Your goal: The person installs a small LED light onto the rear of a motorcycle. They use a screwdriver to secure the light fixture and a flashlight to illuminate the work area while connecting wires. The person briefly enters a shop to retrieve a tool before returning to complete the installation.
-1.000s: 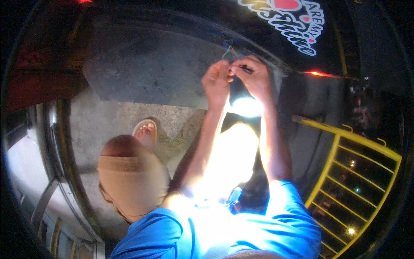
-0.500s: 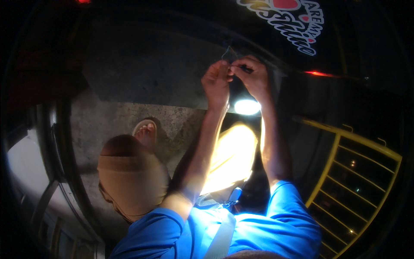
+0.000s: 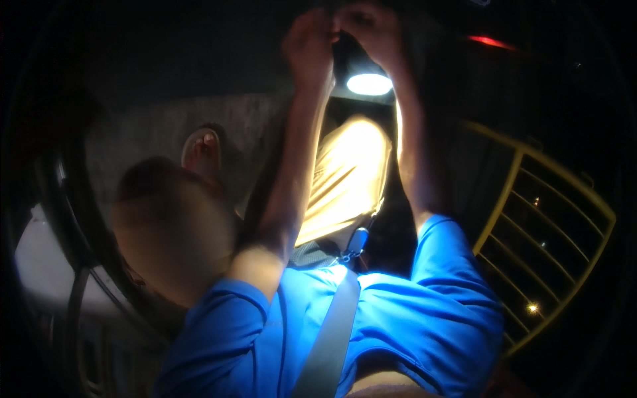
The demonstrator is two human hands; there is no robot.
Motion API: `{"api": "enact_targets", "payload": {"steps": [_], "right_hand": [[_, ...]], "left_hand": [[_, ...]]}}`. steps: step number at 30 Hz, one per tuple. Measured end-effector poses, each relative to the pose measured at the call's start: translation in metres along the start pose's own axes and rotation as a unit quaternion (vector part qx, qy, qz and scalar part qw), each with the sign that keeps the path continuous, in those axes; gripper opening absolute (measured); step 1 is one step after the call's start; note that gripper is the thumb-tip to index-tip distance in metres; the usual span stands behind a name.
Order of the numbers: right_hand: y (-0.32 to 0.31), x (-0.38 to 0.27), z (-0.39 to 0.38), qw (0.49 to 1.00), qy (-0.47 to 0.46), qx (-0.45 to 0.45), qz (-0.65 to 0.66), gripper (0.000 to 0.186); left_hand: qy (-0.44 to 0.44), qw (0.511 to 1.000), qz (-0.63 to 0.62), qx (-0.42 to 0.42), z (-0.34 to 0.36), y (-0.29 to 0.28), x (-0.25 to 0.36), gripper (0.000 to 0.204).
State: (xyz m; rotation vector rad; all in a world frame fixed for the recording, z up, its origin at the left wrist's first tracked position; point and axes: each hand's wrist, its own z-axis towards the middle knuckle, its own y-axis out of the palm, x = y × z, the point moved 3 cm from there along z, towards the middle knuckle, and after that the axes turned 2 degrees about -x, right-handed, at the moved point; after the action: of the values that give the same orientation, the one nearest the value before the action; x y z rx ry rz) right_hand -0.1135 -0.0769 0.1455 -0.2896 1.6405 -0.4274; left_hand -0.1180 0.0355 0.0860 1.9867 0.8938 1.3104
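Note:
My left hand (image 3: 310, 43) is raised at the top of the head view, its fingers closed in a pinch. Close beside it, my right hand (image 3: 373, 30) is closed as well, and the fingertips almost meet. A thin wire that showed at the fingertips half a second ago is lost in dimness and blur now. Below the right hand, between my forearms, a round lamp (image 3: 369, 84) shines brightly. Its light falls on my knee in tan trousers (image 3: 352, 172).
At the right stands a yellow metal railing (image 3: 564, 169) with thin bars. A red light (image 3: 491, 42) glows at the upper right. My sandalled foot (image 3: 201, 152) rests on the concrete floor (image 3: 245, 116). Dark curved frames and a pale panel (image 3: 46, 255) lie at the left.
The view has tilted, so my hands, the lamp and my knee appear higher in the picture. The dark panel and printed lettering have mostly left the top. Both hands stay close together.

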Motion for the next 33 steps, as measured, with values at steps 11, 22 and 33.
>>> {"api": "enact_targets", "payload": {"steps": [11,22,33], "right_hand": [[0.003,-0.011,0.005,0.999,-0.023,0.006,-0.025,0.006],[0.0,-0.006,0.002,0.997,0.015,-0.005,-0.07,0.014],[0.001,-0.008,0.002,0.998,-0.041,0.019,-0.045,0.014]], "left_hand": [[-0.013,1.0,0.01,-0.009,0.013,0.0,-0.004,0.013],[0.003,0.999,-0.035,-0.002,0.008,-0.005,-0.004,0.013],[-0.038,0.999,-0.024,0.02,0.006,0.008,0.007,0.011]]}}
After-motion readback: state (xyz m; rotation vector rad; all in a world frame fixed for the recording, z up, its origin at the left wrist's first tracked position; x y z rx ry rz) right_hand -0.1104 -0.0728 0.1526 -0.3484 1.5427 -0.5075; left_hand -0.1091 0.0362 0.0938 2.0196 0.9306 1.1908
